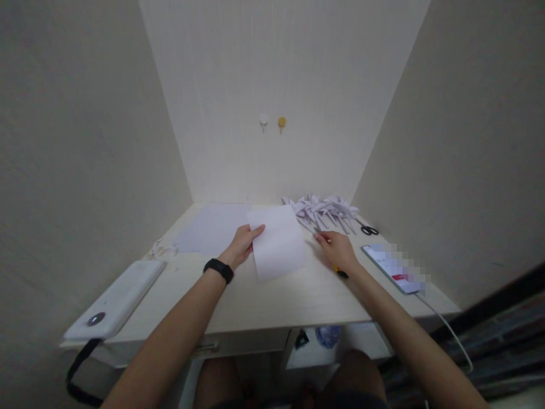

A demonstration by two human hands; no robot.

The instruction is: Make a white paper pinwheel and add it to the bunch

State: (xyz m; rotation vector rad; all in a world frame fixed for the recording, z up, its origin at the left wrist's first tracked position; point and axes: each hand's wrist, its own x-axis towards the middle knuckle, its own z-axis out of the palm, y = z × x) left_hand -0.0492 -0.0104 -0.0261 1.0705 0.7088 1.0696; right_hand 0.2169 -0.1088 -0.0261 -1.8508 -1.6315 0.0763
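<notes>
My left hand (244, 243), with a black band on the wrist, pinches the left edge of a white sheet of paper (279, 244). The sheet is tilted up a little over the desk. To its right, my right hand (338, 249) is closed around a utility knife (340, 273). The knife's yellow and black end shows below the palm, and a thin grey tip sticks out past the fingers; the middle is hidden by the hand. Behind the right hand lies a heap of folded white paper pieces (321, 210). Flat white paper (213, 230) rests at the back left.
Black-handled scissors (369, 230) lie at the right, near a phone (394, 270) with a white cable. A white box-shaped device (114, 301) sits at the front left, beside paper scraps (164, 248). Walls enclose the desk (238, 312) on three sides.
</notes>
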